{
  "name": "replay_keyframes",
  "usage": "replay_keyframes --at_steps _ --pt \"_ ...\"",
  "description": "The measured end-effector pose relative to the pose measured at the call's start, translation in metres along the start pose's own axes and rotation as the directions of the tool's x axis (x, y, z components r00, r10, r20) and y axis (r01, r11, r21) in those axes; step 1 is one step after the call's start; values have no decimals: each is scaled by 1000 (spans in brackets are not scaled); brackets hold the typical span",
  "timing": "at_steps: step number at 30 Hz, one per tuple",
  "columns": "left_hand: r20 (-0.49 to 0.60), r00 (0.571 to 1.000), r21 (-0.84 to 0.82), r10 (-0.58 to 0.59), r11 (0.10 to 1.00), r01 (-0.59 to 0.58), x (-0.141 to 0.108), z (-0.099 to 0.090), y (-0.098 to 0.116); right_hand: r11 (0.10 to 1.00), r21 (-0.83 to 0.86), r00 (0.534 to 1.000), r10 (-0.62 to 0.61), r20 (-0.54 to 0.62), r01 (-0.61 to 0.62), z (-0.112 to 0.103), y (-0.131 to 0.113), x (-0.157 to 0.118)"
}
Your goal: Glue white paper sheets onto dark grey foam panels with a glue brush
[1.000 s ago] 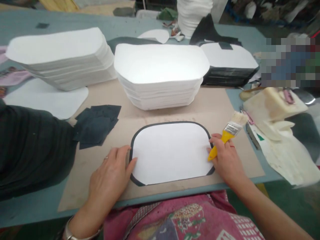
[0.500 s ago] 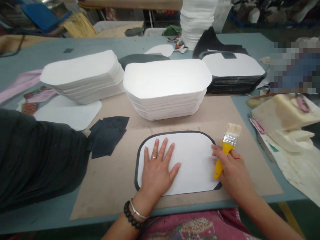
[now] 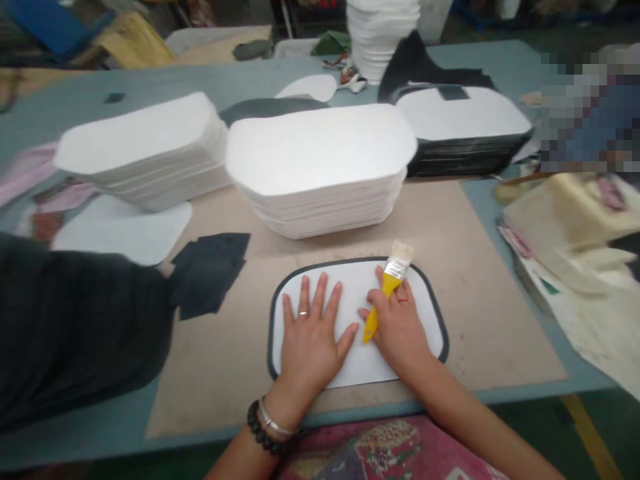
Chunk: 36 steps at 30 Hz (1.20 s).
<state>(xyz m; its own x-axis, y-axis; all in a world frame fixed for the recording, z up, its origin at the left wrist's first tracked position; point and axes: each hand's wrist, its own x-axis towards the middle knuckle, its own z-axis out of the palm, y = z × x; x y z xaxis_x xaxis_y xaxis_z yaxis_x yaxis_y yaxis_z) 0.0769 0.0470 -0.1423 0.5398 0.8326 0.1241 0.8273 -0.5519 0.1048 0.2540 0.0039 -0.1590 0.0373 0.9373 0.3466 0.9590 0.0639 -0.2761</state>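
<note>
My left hand lies flat with its fingers spread on the left half of a white rounded panel. A black border shows around the panel's edge. Over the right half, my right hand holds a paintbrush with a yellow handle and pale bristles. The brush rests across the fingers, bristles pointing away from me, while the fingertips touch or hover just over the white surface. Both lie on a brown board near the table's front edge.
Stacks of white panels stand behind at the left and centre. A stack with black edges is at the back right. Dark square pieces lie left, beside a black fabric bundle. A cream foam block sits right.
My right hand, with the brush, has moved left from the panel's right edge onto its white surface. My left hand stays flat in place. The view has shifted slightly.
</note>
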Motion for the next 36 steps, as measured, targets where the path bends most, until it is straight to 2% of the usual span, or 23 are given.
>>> replay_keyframes --at_steps 5,9,14,16,19,22,25,28,31,33,36 --pt "33 999 -60 0 998 2 0 -5 0 997 27 996 -73 -48 74 7 13 -2" --pt "-4 1000 -65 -1 998 1 -2 -5 3 995 2 994 -100 -53 100 9 16 -1" --pt "-53 997 -67 52 996 -55 -7 -1 10 995 -12 993 -99 -62 99 5 10 1" --pt "-64 997 -76 50 996 -55 -7 1 11 995 34 994 -96 -45 97 -10 12 3" --pt "-66 997 -94 47 994 -54 -7 2 11 980 140 990 -143 -2 142 -51 26 14" --pt "-62 997 -120 39 992 -46 -6 2 10 960 190 978 -210 0 207 -97 45 41" --pt "-68 997 -150 25 988 -35 -7 2 10 936 301 981 -192 6 181 -117 49 75" --pt "-79 997 -166 17 986 -30 -8 2 10 866 466 962 -254 99 181 -107 31 102" --pt "-71 997 -175 12 984 -24 -8 1 10 789 574 906 -383 182 218 -88 15 115" --pt "-64 998 -184 8 983 -20 -8 0 9 789 571 891 -405 208 225 -81 18 118" --pt "-66 998 -196 11 980 -24 -7 0 9 838 506 907 -358 223 206 -84 38 116"
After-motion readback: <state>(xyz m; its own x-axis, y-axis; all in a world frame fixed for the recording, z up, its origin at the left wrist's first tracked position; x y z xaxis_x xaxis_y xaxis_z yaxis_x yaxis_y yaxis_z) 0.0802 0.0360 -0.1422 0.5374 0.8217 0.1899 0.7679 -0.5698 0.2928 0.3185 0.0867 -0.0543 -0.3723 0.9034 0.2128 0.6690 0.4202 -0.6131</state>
